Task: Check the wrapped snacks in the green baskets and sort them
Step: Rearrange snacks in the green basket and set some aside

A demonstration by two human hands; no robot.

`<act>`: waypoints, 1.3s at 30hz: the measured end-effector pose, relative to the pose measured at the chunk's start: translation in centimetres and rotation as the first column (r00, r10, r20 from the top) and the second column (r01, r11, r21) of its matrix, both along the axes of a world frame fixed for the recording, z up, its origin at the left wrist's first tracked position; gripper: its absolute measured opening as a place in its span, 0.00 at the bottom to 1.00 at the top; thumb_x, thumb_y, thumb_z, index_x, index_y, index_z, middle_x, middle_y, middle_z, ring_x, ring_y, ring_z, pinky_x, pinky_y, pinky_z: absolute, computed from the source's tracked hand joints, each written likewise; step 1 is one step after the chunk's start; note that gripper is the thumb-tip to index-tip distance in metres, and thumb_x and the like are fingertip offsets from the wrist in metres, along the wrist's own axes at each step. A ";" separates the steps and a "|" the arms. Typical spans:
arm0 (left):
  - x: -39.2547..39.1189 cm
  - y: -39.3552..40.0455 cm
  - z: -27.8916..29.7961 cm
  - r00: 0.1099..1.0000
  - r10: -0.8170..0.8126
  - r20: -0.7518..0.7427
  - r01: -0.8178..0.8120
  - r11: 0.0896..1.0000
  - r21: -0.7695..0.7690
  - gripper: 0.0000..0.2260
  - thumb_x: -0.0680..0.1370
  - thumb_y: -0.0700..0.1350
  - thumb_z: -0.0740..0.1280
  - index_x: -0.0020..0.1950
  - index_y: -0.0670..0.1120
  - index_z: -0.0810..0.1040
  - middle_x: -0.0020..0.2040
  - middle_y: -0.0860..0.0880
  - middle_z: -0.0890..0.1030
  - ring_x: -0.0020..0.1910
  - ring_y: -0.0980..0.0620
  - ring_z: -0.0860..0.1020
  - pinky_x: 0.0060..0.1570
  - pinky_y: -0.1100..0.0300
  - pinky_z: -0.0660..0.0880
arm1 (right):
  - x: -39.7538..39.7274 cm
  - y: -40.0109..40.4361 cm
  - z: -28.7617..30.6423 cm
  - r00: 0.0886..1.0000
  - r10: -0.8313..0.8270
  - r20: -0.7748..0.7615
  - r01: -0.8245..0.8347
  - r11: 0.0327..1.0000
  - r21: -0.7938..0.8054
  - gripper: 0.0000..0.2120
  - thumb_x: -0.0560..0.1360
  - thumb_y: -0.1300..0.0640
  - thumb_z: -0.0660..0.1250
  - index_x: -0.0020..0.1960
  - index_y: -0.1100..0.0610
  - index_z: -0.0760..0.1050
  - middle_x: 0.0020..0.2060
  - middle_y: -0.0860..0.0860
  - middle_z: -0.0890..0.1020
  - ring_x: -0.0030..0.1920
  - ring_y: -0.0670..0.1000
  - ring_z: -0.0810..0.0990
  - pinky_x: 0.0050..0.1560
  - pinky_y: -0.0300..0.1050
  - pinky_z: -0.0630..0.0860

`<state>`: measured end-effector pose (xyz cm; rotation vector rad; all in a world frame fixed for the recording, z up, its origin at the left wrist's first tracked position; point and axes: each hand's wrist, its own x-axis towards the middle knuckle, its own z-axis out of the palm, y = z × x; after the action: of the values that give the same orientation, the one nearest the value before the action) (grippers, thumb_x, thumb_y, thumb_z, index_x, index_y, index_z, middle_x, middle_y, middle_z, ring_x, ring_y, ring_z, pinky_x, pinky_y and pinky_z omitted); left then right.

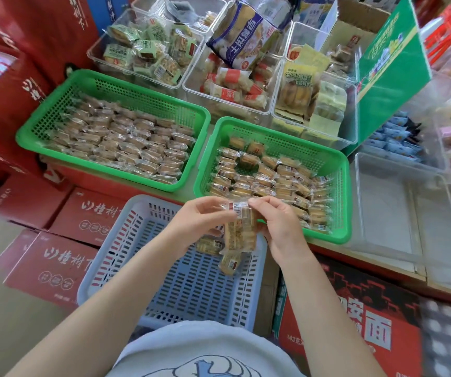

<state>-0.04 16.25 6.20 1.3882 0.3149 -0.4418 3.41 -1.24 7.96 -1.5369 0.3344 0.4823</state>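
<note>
Two green baskets stand side by side: the left green basket [56, 115] holds neat rows of several wrapped snacks [126, 142], the right green basket [341, 186] a looser pile of snacks [273, 175]. In front of them, over a pale blue basket [126, 240], I hold one clear-wrapped snack [239, 231] upright. My left hand [194, 224] pinches its left side and my right hand [278, 224] pinches its top right corner. Two wrapped snacks [210, 244] lie in the blue basket's far end, partly hidden by the held one.
Clear plastic bins [191, 85] with other packaged snacks stand behind the green baskets. An empty clear bin [387, 208] sits to the right. Red cartons [56, 262] are stacked at the left and below. A green cardboard box [390, 55] rises at the back right.
</note>
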 end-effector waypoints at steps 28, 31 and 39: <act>-1.5 2.6 1.2 0.994 -0.015 0.107 0.005 0.995 0.102 0.09 0.76 0.49 0.74 0.56 0.50 0.84 0.46 0.52 0.87 0.45 0.58 0.83 0.46 0.65 0.78 | -3.4 3.1 0.9 0.784 0.340 0.519 0.014 0.827 -0.562 0.06 0.80 0.62 0.66 0.46 0.53 0.77 0.43 0.47 0.77 0.46 0.41 0.75 0.44 0.28 0.69; -1.2 3.1 1.1 0.997 0.036 0.067 -0.039 0.998 0.049 0.06 0.77 0.46 0.74 0.53 0.48 0.86 0.47 0.49 0.87 0.46 0.54 0.84 0.48 0.59 0.80 | -3.0 3.2 0.9 0.801 0.320 0.506 0.011 0.837 -0.547 0.07 0.80 0.61 0.67 0.46 0.51 0.77 0.43 0.49 0.78 0.44 0.44 0.76 0.44 0.34 0.72; 0.8 3.2 0.2 0.992 0.116 -0.041 -0.119 0.991 -0.055 0.08 0.75 0.43 0.75 0.51 0.41 0.86 0.49 0.42 0.87 0.47 0.46 0.85 0.49 0.52 0.81 | -1.3 2.6 1.0 0.922 0.199 0.334 -0.052 0.915 -0.401 0.05 0.79 0.56 0.69 0.45 0.52 0.81 0.35 0.46 0.79 0.34 0.41 0.74 0.38 0.33 0.72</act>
<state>0.76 19.49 6.35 1.2996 0.4097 -0.3771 2.14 1.33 8.97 -2.0043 0.0317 0.2229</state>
